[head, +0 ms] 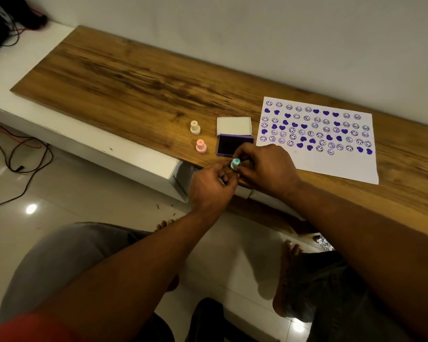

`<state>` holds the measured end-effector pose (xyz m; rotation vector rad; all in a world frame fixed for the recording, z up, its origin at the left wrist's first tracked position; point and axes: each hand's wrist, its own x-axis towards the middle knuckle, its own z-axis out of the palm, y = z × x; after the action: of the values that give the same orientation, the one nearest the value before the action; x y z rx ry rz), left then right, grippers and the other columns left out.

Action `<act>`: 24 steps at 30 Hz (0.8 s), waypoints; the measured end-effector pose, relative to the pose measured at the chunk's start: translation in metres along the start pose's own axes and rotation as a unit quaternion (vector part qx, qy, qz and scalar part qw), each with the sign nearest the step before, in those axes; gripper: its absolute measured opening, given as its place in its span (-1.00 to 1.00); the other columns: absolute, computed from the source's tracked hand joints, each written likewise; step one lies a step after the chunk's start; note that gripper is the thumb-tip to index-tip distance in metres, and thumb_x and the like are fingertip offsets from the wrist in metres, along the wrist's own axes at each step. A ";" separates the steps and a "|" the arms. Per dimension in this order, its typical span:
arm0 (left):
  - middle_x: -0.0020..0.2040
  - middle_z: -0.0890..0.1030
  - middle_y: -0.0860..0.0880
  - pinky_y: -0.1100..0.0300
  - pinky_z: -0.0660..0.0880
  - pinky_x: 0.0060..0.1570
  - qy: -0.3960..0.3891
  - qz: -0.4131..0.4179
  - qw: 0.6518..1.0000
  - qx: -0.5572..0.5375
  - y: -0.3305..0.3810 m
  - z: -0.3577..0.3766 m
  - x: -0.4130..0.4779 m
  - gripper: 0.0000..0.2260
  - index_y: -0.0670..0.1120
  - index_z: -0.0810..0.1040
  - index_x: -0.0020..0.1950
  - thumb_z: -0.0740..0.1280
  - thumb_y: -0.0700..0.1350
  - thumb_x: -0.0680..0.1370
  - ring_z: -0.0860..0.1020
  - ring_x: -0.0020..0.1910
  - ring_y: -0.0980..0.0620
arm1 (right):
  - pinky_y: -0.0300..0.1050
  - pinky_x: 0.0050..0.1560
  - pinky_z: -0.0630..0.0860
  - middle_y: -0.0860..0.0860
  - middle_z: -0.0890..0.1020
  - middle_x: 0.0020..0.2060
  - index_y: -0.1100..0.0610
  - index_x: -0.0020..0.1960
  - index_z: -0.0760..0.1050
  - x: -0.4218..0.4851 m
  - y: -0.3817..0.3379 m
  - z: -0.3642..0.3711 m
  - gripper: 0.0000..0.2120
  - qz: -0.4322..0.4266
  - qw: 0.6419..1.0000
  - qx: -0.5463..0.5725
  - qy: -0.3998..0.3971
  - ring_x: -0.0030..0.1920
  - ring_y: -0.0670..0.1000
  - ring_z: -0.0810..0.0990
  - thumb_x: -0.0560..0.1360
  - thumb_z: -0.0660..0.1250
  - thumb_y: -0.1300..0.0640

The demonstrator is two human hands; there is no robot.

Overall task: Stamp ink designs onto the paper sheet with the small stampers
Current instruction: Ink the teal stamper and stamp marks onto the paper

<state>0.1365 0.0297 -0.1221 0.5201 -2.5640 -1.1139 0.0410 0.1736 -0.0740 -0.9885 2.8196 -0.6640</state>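
At the upper left of the frame, dark cables point(15, 154) trail over the glossy tiled floor point(67, 193) beside the long wood-grain table point(134, 77). Left of centre, a small cream plastic stamper point(195, 127) stands upright on the table, and just below it in the frame stands a small pink plastic stamper point(201, 145), the two near each other but apart. To their right lies the open purple ink pad point(230, 143), its white lid point(234, 125) folded back flat behind it.

At the frame's centre, both hands meet over the table's near edge. The left hand point(211, 187) has its fingers curled in toward a small teal plastic stamper point(235, 163), touching its lower end (how firmly, I cannot tell). The right hand point(266, 169) pinches the same stamper from the other side, fingers bunched around its body, just in front of the ink pad.

Right of centre, the white paper sheet point(336, 166) lies flat on the table, its upper part covered in rows of purple smiley faces and solid hearts, its lower strip bare.
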 end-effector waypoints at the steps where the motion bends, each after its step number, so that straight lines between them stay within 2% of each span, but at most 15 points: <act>1: -0.27 0.60 0.17 0.29 0.43 -0.32 0.004 -0.007 1.000 -0.002 -0.003 -0.004 0.000 -0.73 0.04 0.72 0.22 0.49 0.09 0.56 0.54 -0.33 0.25 | -0.16 -0.08 0.55 -0.03 0.77 0.04 -0.05 0.25 0.59 0.003 -0.003 0.003 -0.72 -0.006 1.000 -0.005 0.001 0.01 0.04 0.73 0.57 0.48 -0.06; 4: -0.18 0.70 0.11 0.30 0.50 -0.24 0.022 -0.022 0.999 -0.007 -0.011 -0.013 0.002 -0.71 0.02 0.72 0.25 0.51 0.07 0.56 0.57 -0.25 0.23 | -0.21 -0.12 0.40 -0.03 0.76 0.04 -0.05 0.26 0.60 0.015 -0.014 0.012 -0.71 -0.018 1.000 -0.016 0.011 0.01 0.04 0.73 0.57 0.46 -0.07; 9: -0.24 0.63 0.15 0.19 0.59 -0.22 0.032 -0.063 0.997 -0.024 -0.019 -0.024 0.003 -0.63 0.00 0.70 0.32 0.54 0.07 0.54 0.58 -0.26 0.23 | -0.13 -0.08 0.57 -0.01 0.75 0.07 -0.05 0.28 0.59 0.030 -0.028 0.021 -0.71 -0.035 0.999 -0.020 0.023 0.06 0.05 0.72 0.59 0.43 -0.07; 11: -0.25 0.62 0.17 0.21 0.57 -0.24 0.038 -0.068 0.997 -0.028 -0.021 -0.027 0.004 -0.63 0.01 0.70 0.32 0.54 0.07 0.54 0.57 -0.27 0.27 | -0.09 -0.06 0.61 -0.02 0.74 0.08 -0.05 0.29 0.60 0.033 -0.032 0.025 -0.71 -0.040 0.999 -0.017 0.027 0.08 0.03 0.70 0.59 0.43 -0.06; 16: -0.27 0.61 0.20 0.31 0.42 -0.30 0.051 -0.067 0.996 -0.025 -0.022 -0.033 0.004 -0.64 0.03 0.71 0.30 0.54 0.10 0.54 0.56 -0.28 0.29 | -0.18 -0.05 0.43 -0.05 0.73 0.11 -0.05 0.24 0.65 0.044 -0.037 0.029 -0.75 -0.041 0.998 -0.009 0.045 0.14 0.01 0.64 0.59 0.43 -0.06; 21: -0.30 0.59 0.22 0.25 0.53 -0.26 0.053 -0.074 0.996 -0.026 -0.026 -0.037 0.005 -0.62 0.02 0.71 0.30 0.54 0.11 0.53 0.57 -0.28 0.28 | -0.15 -0.09 0.36 -0.02 0.74 0.07 -0.04 0.25 0.66 0.059 -0.042 0.029 -0.74 -0.017 0.997 -0.019 0.071 0.10 0.03 0.63 0.58 0.44 -0.04; 24: -0.28 0.60 0.23 0.23 0.57 -0.21 0.055 -0.077 0.995 -0.027 -0.028 -0.039 0.006 -0.60 0.01 0.71 0.31 0.55 0.13 0.52 0.58 -0.25 0.28 | -0.13 -0.08 0.42 0.00 0.75 0.03 -0.04 0.25 0.67 0.067 -0.046 0.029 -0.74 -0.003 0.997 0.001 0.079 0.06 0.05 0.65 0.57 0.46 -0.02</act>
<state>0.1524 -0.0157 -0.1170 0.7549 -2.4259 -1.1654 0.0208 0.0895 -0.0763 -0.9866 2.9506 -0.7786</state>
